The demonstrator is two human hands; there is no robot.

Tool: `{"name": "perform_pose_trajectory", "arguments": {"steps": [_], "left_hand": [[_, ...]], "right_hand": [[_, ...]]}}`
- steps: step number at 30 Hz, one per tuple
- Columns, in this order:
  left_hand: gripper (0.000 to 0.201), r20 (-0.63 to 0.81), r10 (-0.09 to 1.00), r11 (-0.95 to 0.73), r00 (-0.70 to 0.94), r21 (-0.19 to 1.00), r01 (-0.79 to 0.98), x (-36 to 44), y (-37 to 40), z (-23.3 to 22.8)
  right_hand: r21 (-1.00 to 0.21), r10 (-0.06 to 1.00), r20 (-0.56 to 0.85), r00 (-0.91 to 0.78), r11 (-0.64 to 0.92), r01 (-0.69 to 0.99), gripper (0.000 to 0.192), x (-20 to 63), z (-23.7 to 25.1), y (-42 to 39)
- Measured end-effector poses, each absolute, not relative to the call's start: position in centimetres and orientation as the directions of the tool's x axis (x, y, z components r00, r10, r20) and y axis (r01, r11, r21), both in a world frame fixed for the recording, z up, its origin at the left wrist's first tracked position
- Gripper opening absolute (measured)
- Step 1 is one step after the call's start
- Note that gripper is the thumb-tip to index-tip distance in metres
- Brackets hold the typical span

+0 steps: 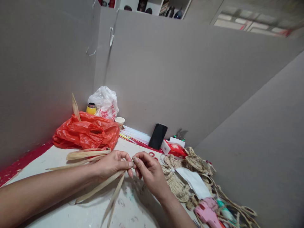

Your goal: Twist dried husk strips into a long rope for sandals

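Left hand (114, 164) fingers (127, 164) pinched shut on dried leaf strips (99, 186); right hand (148, 169) fingers (137, 160) pinched on same strip ends, fingertips of both hands meeting. Strips fanning down-left from pinch, over white surface (59, 215). More strips (87, 154) lying behind left hand, beside red plastic bag (86, 131). Woven straw pieces (177, 183) right of right wrist. Pink glue gun (207, 213) near bottom edge. Black phone (158, 136) leaning on grey partition (190, 79).
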State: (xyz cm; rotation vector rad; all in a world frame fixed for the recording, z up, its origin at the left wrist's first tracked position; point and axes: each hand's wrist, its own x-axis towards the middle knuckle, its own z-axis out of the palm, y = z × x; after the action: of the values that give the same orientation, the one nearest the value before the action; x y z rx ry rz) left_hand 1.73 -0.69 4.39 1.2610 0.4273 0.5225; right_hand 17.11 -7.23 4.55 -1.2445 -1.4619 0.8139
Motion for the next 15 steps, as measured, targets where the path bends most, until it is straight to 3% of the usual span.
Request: {"name": "perform_pose_trajectory", "arguments": {"steps": [6,10,15], "left_hand": [[0.031,0.128,0.71,-0.039,0.693,0.989,-0.142,2.0,-0.6,3.3],[0.033,0.089,0.744,-0.009,0.662,0.992,-0.123,1.8,-0.3,3.8],[0.035,0.007,0.735,0.103,0.678,0.987,-0.122,1.8,-0.6,4.0]], "right_hand": [[-0.996,0.996,0.087,0.017,0.087,0.007,0.031,17.5,4.9,-6.8],[-0.992,0.996,0.074,0.045,0.078,-0.1,0.033,18.3,4.9,-6.3],[-0.988,0.99,0.138,0.034,0.14,-0.062,0.031,18.7,4.6,-6.2]]}}
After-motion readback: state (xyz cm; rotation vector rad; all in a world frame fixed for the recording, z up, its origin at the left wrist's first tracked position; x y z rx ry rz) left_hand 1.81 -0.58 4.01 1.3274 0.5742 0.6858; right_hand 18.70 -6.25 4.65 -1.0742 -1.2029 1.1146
